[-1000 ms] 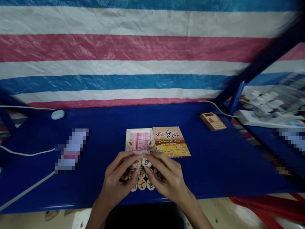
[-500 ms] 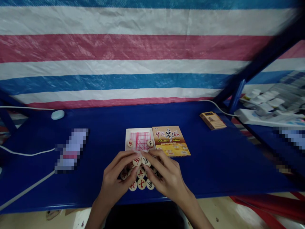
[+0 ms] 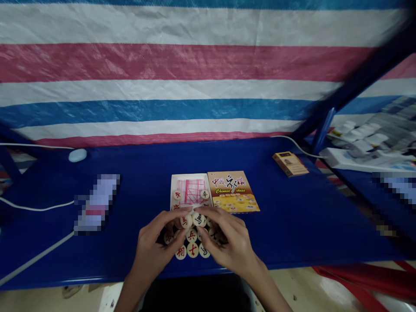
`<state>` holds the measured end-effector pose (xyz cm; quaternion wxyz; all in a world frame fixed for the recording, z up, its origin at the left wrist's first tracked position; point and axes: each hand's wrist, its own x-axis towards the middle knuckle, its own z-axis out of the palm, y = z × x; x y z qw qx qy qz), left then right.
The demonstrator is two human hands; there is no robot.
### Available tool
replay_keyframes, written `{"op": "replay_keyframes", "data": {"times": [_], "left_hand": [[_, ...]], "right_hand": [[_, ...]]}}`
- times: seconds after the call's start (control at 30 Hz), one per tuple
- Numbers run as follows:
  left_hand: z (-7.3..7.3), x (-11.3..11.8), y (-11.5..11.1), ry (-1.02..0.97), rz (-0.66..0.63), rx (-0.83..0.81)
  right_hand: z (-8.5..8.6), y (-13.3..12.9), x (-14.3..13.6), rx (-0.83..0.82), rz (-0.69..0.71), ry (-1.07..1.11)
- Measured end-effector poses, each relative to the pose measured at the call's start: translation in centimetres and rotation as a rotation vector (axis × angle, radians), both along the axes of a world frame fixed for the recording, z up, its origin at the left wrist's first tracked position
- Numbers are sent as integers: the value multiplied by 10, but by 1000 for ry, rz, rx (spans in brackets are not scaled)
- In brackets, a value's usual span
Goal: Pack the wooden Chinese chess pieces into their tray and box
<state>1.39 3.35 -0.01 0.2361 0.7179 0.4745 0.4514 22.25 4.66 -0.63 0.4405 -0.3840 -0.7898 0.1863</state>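
Note:
My left hand (image 3: 155, 242) pinches a round white chess piece with a red character (image 3: 186, 221) between thumb and fingers. Close beside it, my right hand (image 3: 229, 236) grips a chess piece with a black character (image 3: 199, 219). Below and around both hands, several more chess pieces (image 3: 193, 249) lie face up on the blue table; my fingers hide some of them. Just beyond my fingertips sits an open white box (image 3: 173, 184) with a red-lined sheet and a few pieces in it. Its yellow-brown Chinese chess lid (image 3: 234, 193) lies against its right side.
A pixelated phone (image 3: 97, 203) with a cable rests at left, and a pale blue mouse-shaped object (image 3: 77, 155) is farther back. Toward the right lies a small brown box (image 3: 290, 164). A white power strip (image 3: 367, 160) and blue frame post (image 3: 325, 125) stand beyond it.
The red piece has turned so its character reads upright, and my left hand has shifted slightly left. The black piece has also turned a little. More pieces in the box's near side show.

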Motion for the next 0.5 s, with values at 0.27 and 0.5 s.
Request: {"op": "replay_keyframes", "data": {"times": [0.27, 0.5], "left_hand": [[-2, -1, 3, -11, -44, 19], [-2, -3, -1, -18, -3, -17]], "right_hand": [[4, -1, 1, 30, -6, -3], [4, -1, 1, 21, -6, 19]]}}
